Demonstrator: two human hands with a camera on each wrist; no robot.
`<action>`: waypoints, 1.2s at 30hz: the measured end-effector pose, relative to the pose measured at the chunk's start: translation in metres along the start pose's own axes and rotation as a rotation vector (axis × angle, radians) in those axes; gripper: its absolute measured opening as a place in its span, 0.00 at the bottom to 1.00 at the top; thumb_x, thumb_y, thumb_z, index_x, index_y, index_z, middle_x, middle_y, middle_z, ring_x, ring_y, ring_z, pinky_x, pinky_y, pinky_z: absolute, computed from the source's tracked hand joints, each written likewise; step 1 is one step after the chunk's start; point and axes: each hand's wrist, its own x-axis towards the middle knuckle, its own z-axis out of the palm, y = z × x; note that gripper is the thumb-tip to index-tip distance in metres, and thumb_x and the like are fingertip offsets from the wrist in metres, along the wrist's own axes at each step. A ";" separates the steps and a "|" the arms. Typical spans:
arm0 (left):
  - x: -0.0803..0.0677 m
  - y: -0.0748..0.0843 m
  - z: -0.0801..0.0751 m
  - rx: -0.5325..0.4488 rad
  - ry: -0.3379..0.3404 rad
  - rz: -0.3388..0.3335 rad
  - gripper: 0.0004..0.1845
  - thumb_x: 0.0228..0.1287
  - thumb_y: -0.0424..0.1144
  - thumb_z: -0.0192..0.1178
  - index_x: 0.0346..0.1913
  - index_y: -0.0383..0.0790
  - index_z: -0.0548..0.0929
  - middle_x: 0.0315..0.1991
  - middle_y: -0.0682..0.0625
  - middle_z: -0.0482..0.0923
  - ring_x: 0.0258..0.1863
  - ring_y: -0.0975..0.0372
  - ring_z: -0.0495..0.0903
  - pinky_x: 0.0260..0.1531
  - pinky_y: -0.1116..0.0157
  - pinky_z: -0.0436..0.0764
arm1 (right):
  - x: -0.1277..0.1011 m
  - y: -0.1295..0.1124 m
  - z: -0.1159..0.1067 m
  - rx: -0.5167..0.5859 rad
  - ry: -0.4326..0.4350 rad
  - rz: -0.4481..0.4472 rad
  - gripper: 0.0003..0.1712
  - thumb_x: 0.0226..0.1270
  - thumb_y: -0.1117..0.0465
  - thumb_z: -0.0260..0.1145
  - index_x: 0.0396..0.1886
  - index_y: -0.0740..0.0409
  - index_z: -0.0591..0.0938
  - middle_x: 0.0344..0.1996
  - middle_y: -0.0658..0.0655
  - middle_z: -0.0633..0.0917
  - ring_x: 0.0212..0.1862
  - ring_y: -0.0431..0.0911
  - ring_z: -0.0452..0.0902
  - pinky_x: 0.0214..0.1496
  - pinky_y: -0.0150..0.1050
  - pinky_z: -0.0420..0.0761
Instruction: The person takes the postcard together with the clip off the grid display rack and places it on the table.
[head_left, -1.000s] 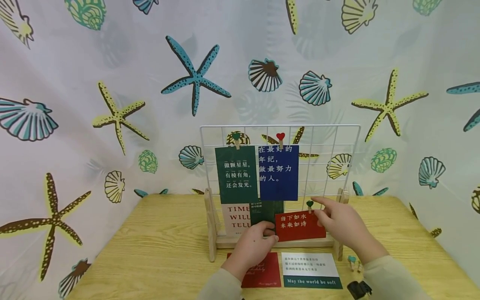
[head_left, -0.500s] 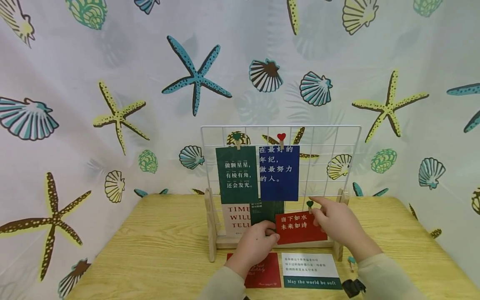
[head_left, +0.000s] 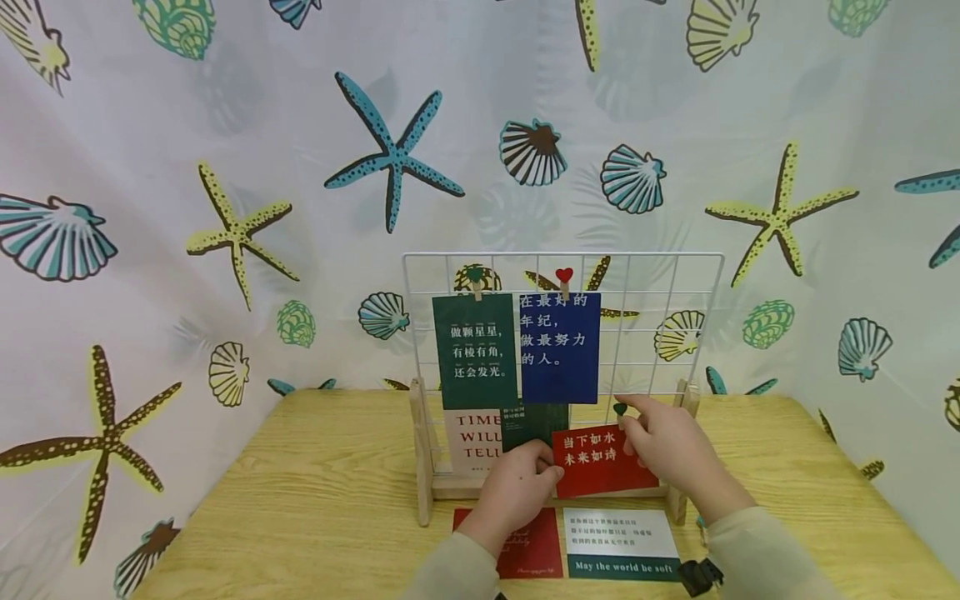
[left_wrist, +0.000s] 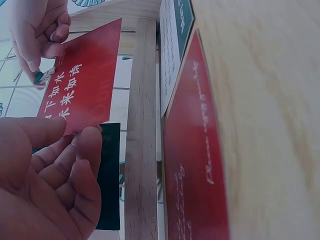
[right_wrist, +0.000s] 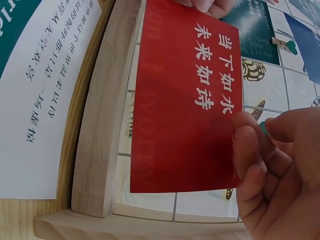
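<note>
Both hands holding red card [head_left: 603, 461] reading "当下如水 未来如诗", white card [head_left: 621, 542] "May the world be soft"

A glossy red rectangular paper card [head_left: 603, 460] with white Chinese characters stands slightly tilted against the grid's lower part, a green heart-topped wooden clip [head_left: 620, 411] at its twelve o'clock edge.

Bright, even, diffuse light; soft shadows. Head view bends at edges; wrist views slightly blurry near hands.
</note>
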 end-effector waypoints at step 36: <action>0.005 -0.004 0.000 -0.010 0.091 0.072 0.02 0.71 0.40 0.63 0.38 0.48 0.84 0.24 0.58 0.75 0.24 0.64 0.74 0.27 0.65 0.75 | 0.001 0.006 0.010 0.014 0.162 -0.004 0.07 0.77 0.58 0.60 0.48 0.52 0.82 0.22 0.48 0.81 0.22 0.43 0.76 0.32 0.40 0.77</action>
